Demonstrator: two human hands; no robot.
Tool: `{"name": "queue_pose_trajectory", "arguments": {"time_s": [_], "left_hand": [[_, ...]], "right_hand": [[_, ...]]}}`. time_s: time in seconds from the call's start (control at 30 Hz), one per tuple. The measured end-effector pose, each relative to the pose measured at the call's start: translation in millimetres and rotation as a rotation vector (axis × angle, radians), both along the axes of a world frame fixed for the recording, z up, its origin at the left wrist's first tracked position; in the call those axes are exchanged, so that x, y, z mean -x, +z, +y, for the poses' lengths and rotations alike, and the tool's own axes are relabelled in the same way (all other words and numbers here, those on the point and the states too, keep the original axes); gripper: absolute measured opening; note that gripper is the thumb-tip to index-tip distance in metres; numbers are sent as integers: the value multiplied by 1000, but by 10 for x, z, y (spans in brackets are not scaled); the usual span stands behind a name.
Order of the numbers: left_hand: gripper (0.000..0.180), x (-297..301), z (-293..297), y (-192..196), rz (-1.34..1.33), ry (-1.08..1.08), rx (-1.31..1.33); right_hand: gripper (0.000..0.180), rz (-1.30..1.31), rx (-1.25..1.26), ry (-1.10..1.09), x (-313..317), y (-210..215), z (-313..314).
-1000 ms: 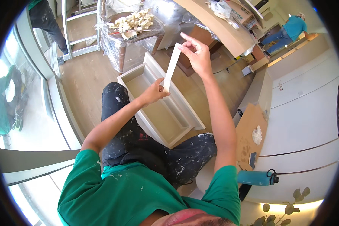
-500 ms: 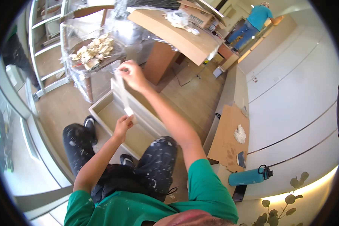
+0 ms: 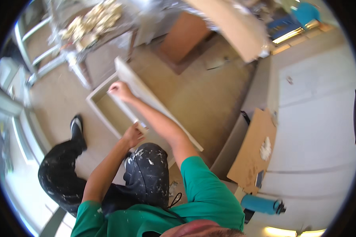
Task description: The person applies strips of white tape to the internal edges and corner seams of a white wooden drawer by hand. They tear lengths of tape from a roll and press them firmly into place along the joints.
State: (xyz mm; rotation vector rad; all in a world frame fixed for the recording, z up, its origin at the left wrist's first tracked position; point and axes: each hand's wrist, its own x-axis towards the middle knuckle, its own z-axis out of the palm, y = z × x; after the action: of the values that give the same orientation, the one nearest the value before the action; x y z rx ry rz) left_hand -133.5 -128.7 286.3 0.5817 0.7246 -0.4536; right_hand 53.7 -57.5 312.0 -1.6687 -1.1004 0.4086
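Note:
A pale drawer-like wooden box (image 3: 106, 116) lies on the floor in front of my knees, with a long front panel (image 3: 162, 106) along its right side. Closed fingers of my right hand (image 3: 122, 91) pinch the far end of a whitish strip of tape (image 3: 126, 108) above the box. The strip runs taut toward my left hand (image 3: 133, 135), whose fingers are closed around its near end. A small tape roll seems to be in that hand, mostly hidden and blurred.
A plastic-covered chair with crumpled masking material (image 3: 93, 23) stands far left, beside a ladder (image 3: 39, 51). Cardboard (image 3: 249, 154) and a blue bottle (image 3: 261, 204) lie at right. A glazed door frame (image 3: 27, 134) borders the left. Another person in blue (image 3: 304, 15) is far right.
My right hand has come down, bringing the strip from upright to low over the box. My left hand stays near the box's near part. The view has shifted and my left leg has swung outward.

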Motion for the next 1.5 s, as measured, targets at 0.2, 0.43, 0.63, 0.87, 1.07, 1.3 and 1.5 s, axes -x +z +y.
{"name": "queue_pose_trajectory", "arguments": {"time_s": [0.2,0.43,0.63,0.87,1.07,1.3,1.5], "left_hand": [[63,-156,-371,8,227,37,-14],[52,-154,-301,-718,414,280,-81],[45,-153,-146,-928,522,441,-200],[47,-275,-34,-1106,480,469,-206],[59,-350,-112,-1050,532,551,-189],[55,-460,-10,-810,590,555,-109],[42,-457,-118,-1078,593,621,-128]], "right_hand": [[10,227,129,14,-36,-1253,-249],[10,190,220,-91,225,-1922,110],[12,102,155,-129,261,-1996,420],[6,67,180,-234,246,-1988,685],[7,55,182,-287,228,-1998,656],[5,-44,258,-313,220,-1996,662],[13,348,191,-174,-121,-2294,583]]}}
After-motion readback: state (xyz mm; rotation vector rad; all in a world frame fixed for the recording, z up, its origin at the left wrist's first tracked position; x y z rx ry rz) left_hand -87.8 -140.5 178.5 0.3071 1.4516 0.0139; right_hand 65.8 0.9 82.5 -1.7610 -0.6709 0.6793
